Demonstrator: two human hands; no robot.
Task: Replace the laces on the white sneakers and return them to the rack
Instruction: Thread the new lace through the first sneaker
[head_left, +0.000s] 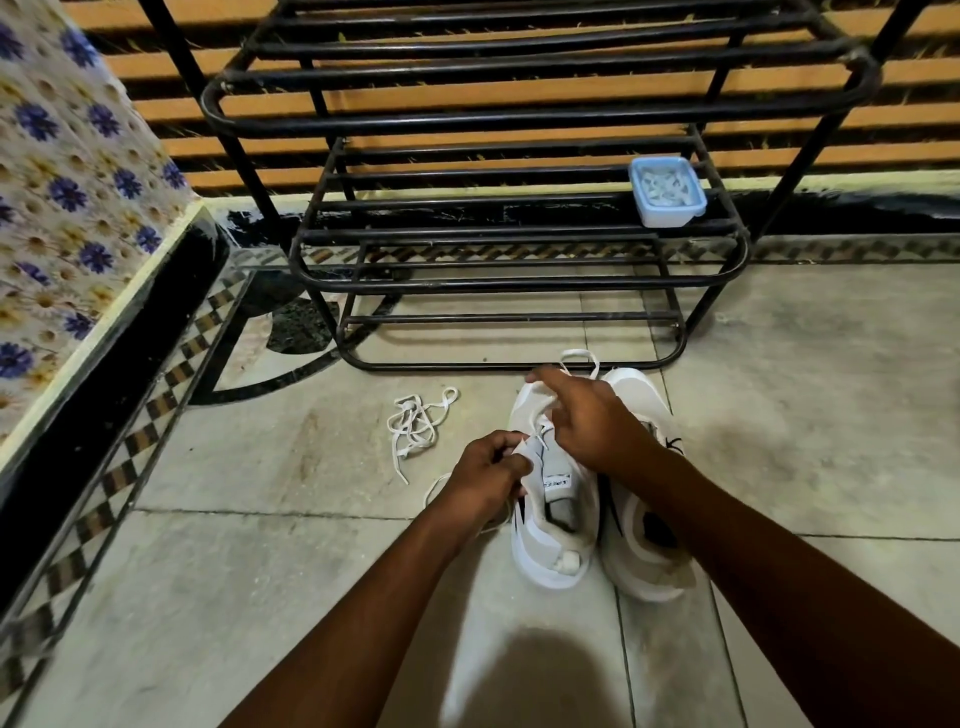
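A: Head view, where are the sneakers?

B: Both sit side by side on the floor (311, 519) at five o'clock, just before the black rack (519, 283). The left hand (485, 475) pinches the left sneaker (553, 525) at its eyelet edge; the right hand (589, 418) closes on its lace (543, 434), above the right sneaker (641, 545).

A: Anything else?

B: A loose lace (415, 423) at nine o'clock of the shoes; a blue tub (666, 192) on the rack.

Left hand (488, 475): bare forearm extended, fingers curled closed, pinching.
Right hand (589, 421): bare forearm extended, palm down, fingers bent downward.
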